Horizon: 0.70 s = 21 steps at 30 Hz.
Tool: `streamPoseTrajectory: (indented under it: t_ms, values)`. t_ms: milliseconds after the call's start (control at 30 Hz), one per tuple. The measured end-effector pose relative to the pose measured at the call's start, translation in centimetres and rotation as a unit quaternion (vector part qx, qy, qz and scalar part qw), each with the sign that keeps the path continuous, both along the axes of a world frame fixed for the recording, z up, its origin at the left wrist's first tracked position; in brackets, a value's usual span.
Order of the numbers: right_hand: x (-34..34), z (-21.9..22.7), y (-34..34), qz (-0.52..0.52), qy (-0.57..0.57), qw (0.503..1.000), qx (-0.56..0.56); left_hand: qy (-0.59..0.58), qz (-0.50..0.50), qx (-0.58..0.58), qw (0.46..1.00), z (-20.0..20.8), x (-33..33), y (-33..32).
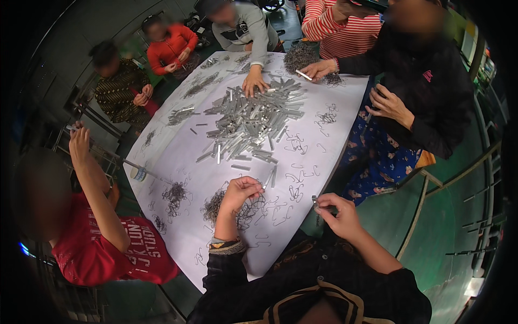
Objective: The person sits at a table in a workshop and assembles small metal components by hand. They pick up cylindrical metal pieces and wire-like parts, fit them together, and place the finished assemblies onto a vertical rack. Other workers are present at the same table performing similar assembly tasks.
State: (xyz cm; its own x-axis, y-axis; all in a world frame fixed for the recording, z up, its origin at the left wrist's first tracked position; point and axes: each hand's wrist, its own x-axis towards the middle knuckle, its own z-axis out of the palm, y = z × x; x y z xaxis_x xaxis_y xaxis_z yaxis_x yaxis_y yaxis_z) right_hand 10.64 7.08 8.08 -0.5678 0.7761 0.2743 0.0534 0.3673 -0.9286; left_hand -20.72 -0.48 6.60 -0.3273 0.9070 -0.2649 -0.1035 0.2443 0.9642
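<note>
My left hand (241, 193) is over the near part of the white table, its thumb and fingers closed on the end of a slim silver metal strip (268, 178). Off the table's right edge, my right hand (340, 215) pinches a small metal piece (314, 201) between thumb and fingers; its exact kind is too small to make out. Beneath and beside my left hand lies a tangled heap of dark wire hooks (249, 213). Farther up the table spreads a large pile of silver metal strips (253, 121).
Loose wire hooks (295, 143) and another hook heap (174, 195) lie on the white tabletop (162, 140). A roll of tape (138, 174) sits at the left edge. Several people surround the table; one hand (254, 81) reaches into the strip pile. Metal bars (426, 183) stand at right.
</note>
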Motion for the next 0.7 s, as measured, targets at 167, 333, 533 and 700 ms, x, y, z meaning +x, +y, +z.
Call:
streamPoseTrajectory:
  t_ms: [167,333,533,700]
  values:
    - [-0.4,0.2,-0.2,0.014,-0.005,1.0,0.002,-0.126,-0.102,0.118,0.98,2.2,8.1,-0.4]
    - [-0.2,0.5,-0.4,0.022,-0.022,0.999,0.014,-0.162,-0.13,0.173,0.963,2.7,11.6,0.2]
    - [0.0,0.4,-0.5,0.031,-0.023,0.999,0.025,-0.134,-0.088,0.155,0.975,1.6,12.4,0.4]
    - [0.3,0.9,0.2,0.067,-0.032,0.996,0.054,-0.094,-0.083,0.213,0.969,2.2,13.9,-0.2]
